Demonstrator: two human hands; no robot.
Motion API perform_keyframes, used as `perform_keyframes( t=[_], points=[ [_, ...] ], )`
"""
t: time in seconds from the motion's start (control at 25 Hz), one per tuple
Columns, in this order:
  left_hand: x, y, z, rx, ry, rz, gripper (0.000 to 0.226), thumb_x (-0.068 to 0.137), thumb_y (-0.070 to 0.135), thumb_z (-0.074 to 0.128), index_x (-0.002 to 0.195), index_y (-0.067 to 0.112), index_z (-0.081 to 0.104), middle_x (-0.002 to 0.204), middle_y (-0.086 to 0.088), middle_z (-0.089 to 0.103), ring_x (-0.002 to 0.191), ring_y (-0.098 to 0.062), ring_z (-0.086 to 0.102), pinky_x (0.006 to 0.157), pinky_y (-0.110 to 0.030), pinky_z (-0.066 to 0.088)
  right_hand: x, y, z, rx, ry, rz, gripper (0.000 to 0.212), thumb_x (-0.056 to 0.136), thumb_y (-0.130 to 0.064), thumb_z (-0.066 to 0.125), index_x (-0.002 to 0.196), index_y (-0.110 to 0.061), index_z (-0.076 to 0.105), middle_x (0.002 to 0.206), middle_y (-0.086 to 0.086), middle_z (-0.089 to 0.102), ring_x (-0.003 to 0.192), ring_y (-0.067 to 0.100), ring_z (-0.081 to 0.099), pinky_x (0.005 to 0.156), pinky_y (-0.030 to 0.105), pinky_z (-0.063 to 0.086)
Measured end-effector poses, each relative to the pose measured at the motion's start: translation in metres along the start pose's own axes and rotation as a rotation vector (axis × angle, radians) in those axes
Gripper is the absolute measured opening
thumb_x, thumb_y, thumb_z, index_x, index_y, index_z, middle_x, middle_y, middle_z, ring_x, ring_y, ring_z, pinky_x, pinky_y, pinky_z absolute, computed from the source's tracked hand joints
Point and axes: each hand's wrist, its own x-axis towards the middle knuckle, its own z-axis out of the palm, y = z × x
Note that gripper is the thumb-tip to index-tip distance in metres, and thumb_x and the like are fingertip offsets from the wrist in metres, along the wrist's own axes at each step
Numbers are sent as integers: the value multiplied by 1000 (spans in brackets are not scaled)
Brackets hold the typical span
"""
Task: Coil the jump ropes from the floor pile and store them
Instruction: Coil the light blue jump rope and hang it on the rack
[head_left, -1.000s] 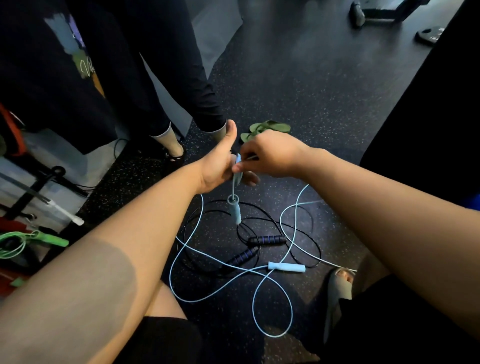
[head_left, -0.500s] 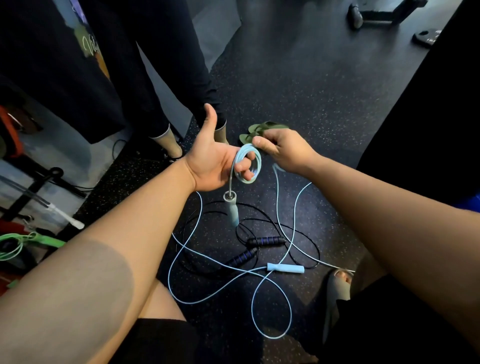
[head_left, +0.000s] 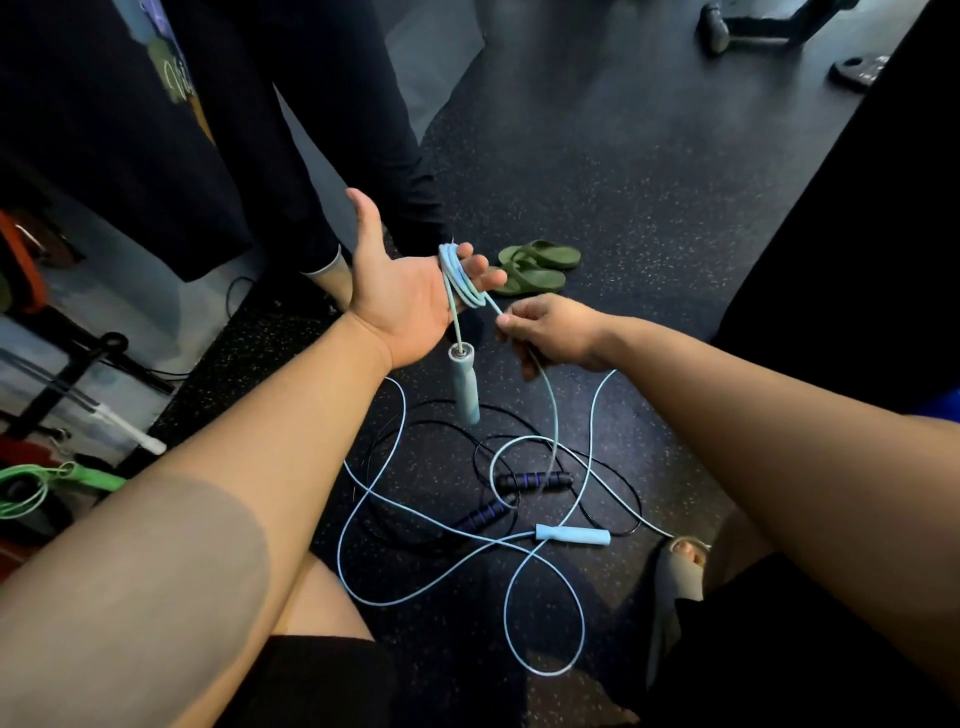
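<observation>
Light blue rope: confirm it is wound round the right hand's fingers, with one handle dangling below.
Not right. The head view shows the light blue rope wound round fingers of the left hand; the right hand pinches the cord. One handle does dangle below.

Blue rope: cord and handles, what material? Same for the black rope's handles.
Light blue cord: thin, smooth, slightly glossy, holds springy loops; likely PVC or similar plastic. Light blue handle: matte, smooth, probably moulded plastic, with a greyish, maybe metal ring at the cord end. Black handles: banded with blue rings, soft-looking, possibly foam or rubber grip; cannot confirm.
</observation>
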Motion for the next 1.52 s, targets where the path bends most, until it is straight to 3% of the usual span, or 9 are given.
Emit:
perform_keyframes(
  t=[0.2,0.4,0.6,0.72,0.8,1.04,1.2,1.32,1.52],
  points=[
    [0,2,4,-43,169,159,101,82,89,21,115,-2,47,98,-22,75,105,-36,72,108,-52,46,-11,-4,3,-95,-163,99,31,105,-29,44,91,-11,65,64,6,51,53,23,56,51,26,46],
    [8,-9,-3,316,228,49,120,81,88,1,145,-9,31,117,-28,69,111,-33,70,101,-38,43,-16,-32,1,-570,-159,-87,36,103,-38,46,96,-12,70,67,1,56,44,6,52,51,22,46],
    [11,-23,-3,658,-14,-166,136,70,92,-8,132,-12,53,114,-26,70,120,-35,62,119,-44,27,-21,-48,-6,-680,-49,-301,40,101,-39,50,88,-9,74,70,0,63,59,9,51,57,22,38],
    [5,-23,2,753,-130,-240,132,74,85,-20,103,-4,73,99,-23,69,104,-33,66,105,-37,40,-20,-48,-16,-674,58,-385,38,94,-48,60,73,-17,69,60,-8,60,54,4,53,54,18,38],
    [3,-24,5,788,-173,-281,138,72,87,-18,114,-16,63,89,-24,64,92,-34,65,97,-37,42,-19,-47,-23,-660,141,-411,36,83,-59,66,70,-25,63,62,-8,58,57,7,54,56,26,41],
    [-4,-13,19,526,-279,-317,118,69,93,-15,79,6,65,60,-8,52,72,-32,56,86,-36,50,-13,-33,-33,-473,288,-443,41,84,-54,69,72,-16,58,66,4,57,60,15,48,56,31,39],
    [-7,-4,16,296,-263,-276,118,60,101,-6,91,5,56,57,-4,44,71,-28,51,82,-34,44,-7,-11,-29,-371,378,-328,50,98,-48,51,76,-3,55,69,16,51,60,10,42,60,39,43],
    [-7,-1,15,174,-215,-228,119,56,104,1,92,5,56,63,-4,33,72,-26,48,81,-33,43,-5,-1,-21,-263,343,-166,48,102,-48,42,82,-7,58,64,2,49,50,4,46,62,39,46],
    [-7,-2,12,108,-124,-164,120,58,104,7,99,3,55,67,-4,34,75,-26,47,88,-32,41,-3,1,-1,-74,198,7,51,103,-50,35,76,-13,59,60,6,52,47,24,53,47,26,43]
  ],
)
